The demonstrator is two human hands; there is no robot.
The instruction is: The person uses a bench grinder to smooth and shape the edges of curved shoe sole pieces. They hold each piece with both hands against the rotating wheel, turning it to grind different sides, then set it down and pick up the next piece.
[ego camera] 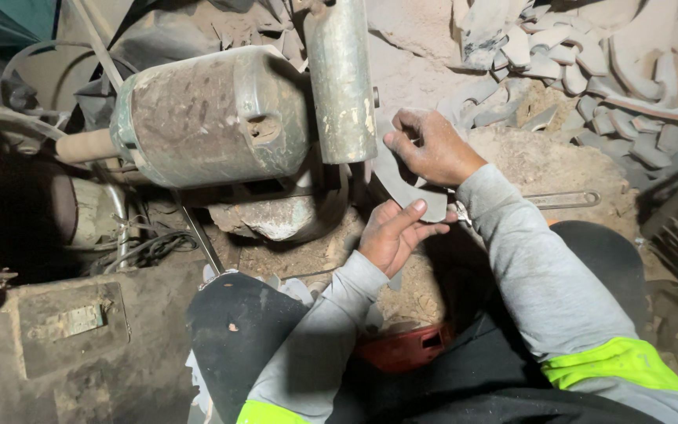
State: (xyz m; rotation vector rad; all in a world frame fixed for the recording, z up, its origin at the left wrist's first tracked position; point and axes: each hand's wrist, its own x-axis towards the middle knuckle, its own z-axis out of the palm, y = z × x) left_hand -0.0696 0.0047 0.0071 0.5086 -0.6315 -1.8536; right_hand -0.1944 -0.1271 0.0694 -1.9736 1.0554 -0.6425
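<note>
Both hands hold one flat, curved grey blade (406,184) edge-on toward the machine, seemingly so that its rim meets the part hidden behind the dull metal guard (340,78) while the hands stay clear of it. The right hand (433,148) lies on top of the blade, its fingers (402,126) bent and closed down over the upper edge, nearest the guard, pressing the piece flat. The left hand (392,234) supports from below: its thumb lies across the lower face and its fingers are curled under, half closed, pinching the lower end. So the blade sits between the two hands, just beside the guard and possibly touching it; whether it meets a wheel cannot be seen.

Left of the fingers stands the round, dusty motor housing (205,118) with its shaft stub. Beyond the right hand, further from the person, a heap of similar curved pieces (582,71) lies on the dusty ground, within reach. A flat metal bar (563,199) lies just behind the right wrist.
</note>
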